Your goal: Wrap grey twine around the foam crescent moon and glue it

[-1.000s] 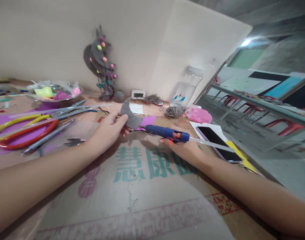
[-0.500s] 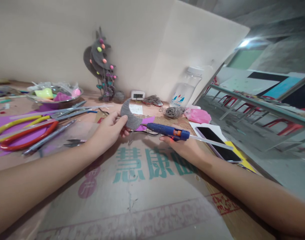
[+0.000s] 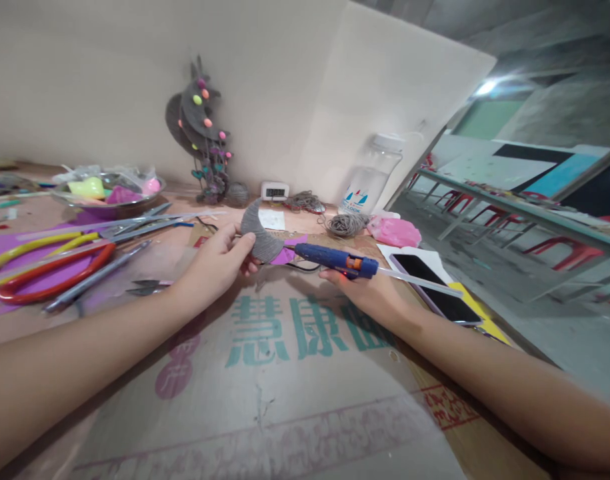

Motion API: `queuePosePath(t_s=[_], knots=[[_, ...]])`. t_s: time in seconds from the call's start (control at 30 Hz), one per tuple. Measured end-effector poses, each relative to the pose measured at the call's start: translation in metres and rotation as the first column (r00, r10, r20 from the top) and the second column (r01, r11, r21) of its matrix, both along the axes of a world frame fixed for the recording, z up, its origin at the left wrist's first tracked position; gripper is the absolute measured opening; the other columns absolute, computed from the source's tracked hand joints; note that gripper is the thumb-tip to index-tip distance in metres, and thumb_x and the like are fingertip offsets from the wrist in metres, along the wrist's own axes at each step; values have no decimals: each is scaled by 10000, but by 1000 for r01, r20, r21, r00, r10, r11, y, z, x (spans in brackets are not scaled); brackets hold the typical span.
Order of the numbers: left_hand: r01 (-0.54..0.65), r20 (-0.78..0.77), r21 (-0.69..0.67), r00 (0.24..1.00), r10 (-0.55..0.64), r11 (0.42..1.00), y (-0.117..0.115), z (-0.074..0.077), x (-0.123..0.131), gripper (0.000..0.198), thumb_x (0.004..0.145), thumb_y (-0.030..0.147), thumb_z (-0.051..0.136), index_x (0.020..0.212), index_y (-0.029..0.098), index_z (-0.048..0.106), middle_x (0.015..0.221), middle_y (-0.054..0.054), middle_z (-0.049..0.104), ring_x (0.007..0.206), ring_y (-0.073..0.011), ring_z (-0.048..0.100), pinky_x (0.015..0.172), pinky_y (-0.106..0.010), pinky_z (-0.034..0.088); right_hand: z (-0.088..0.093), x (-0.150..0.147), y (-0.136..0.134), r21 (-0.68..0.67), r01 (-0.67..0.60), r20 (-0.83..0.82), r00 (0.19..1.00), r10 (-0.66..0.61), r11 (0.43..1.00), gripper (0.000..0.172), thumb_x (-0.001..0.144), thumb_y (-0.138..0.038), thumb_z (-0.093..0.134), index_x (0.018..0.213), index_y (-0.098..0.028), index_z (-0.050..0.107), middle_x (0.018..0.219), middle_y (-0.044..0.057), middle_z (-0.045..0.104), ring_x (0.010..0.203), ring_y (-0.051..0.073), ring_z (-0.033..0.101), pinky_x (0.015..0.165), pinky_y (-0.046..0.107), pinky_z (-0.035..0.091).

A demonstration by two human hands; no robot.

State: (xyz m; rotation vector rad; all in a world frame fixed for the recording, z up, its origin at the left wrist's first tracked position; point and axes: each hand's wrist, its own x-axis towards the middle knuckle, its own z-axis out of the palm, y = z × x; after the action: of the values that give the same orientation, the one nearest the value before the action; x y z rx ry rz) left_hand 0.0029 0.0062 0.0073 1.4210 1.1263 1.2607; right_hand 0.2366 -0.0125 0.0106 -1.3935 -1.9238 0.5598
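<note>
My left hand is closed on a grey crescent-shaped piece wrapped in twine, held upright just above the table. My right hand grips a blue hot glue gun with an orange trigger and a clear glue stick jutting out behind. The gun's nozzle points left and sits right at the lower edge of the crescent. A purple paper scrap lies under the two.
A phone lies on paper right of my right hand. Scissors and pliers lie at the left, with a metal bowl of coloured bits behind. A grey ornament, small clock, twine coils and plastic jar line the wall.
The glue gun has crept slightly left and up toward the crescent. My left hand has held the crescent almost still.
</note>
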Motion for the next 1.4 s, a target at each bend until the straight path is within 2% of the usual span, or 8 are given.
queuePosePath(t_s=[0.27, 0.4, 0.57, 0.7, 0.83, 1.07, 1.27, 1.4], knots=[[13, -51, 54, 999, -10, 998, 0, -2, -2, 164, 835, 328, 505, 771, 178, 514, 578, 28, 561, 484, -103, 524, 456, -197, 410, 0, 1, -1, -32, 35, 37, 999, -34, 999, 265, 783, -471, 582, 859, -225, 645, 794, 25, 676, 678, 182, 617, 591, 305, 495], [36, -109, 102, 994, -25, 994, -1, -4, -3, 177, 830, 348, 515, 770, 182, 527, 566, 27, 558, 493, -111, 527, 465, -199, 400, -1, -1, 4, 47, 113, -4, 994, -113, 992, 308, 755, -482, 606, 897, -210, 628, 800, 37, 675, 696, 196, 616, 606, 313, 497], [54, -168, 92, 985, -38, 994, -3, -7, -2, 197, 855, 376, 474, 787, 193, 504, 557, 35, 543, 482, -109, 513, 452, -198, 377, 10, 4, 18, 137, 62, 38, 997, -68, 989, 338, 830, -489, 493, 812, -177, 623, 772, 42, 643, 717, 177, 602, 672, 301, 479], [69, -163, 83, 985, -55, 994, -2, -8, -2, 196, 865, 377, 455, 812, 192, 494, 542, 44, 533, 471, -100, 497, 448, -190, 370, 22, 10, 51, 159, 58, 78, 994, -71, 985, 411, 855, -527, 417, 831, -189, 651, 767, 31, 650, 727, 163, 601, 663, 266, 455], [58, -124, 67, 991, -50, 996, -2, -7, -1, 187, 853, 364, 472, 804, 185, 497, 534, 47, 534, 462, -96, 496, 446, -187, 371, 26, 2, 102, 106, 111, 140, 982, -126, 988, 387, 733, -515, 590, 823, -144, 654, 724, 36, 638, 656, 155, 572, 593, 247, 416], [75, -80, 38, 994, -72, 996, -2, -5, 1, 186, 848, 351, 483, 789, 174, 495, 544, 46, 531, 474, -95, 500, 459, -190, 380, -4, -18, 160, 52, 96, 170, 980, -103, 994, 261, 752, -366, 612, 817, -114, 632, 733, 49, 642, 665, 152, 579, 615, 245, 433], [68, -62, 23, 996, -66, 997, -1, -5, 2, 191, 834, 351, 498, 776, 169, 500, 534, 49, 528, 456, -87, 491, 450, -185, 376, -12, -14, 160, 37, 69, 207, 975, -75, 997, 317, 742, -371, 641, 918, -107, 637, 866, 112, 682, 792, 217, 631, 762, 335, 476], [57, 18, -5, 998, -57, 998, 1, -7, 1, 212, 804, 381, 531, 784, 172, 505, 539, 47, 547, 449, -91, 510, 442, -187, 390, -7, -10, 135, 71, 60, 181, 981, -72, 996, 427, 795, -286, 578, 1175, -93, 550, 1166, 165, 612, 1061, 257, 580, 927, 384, 424]])
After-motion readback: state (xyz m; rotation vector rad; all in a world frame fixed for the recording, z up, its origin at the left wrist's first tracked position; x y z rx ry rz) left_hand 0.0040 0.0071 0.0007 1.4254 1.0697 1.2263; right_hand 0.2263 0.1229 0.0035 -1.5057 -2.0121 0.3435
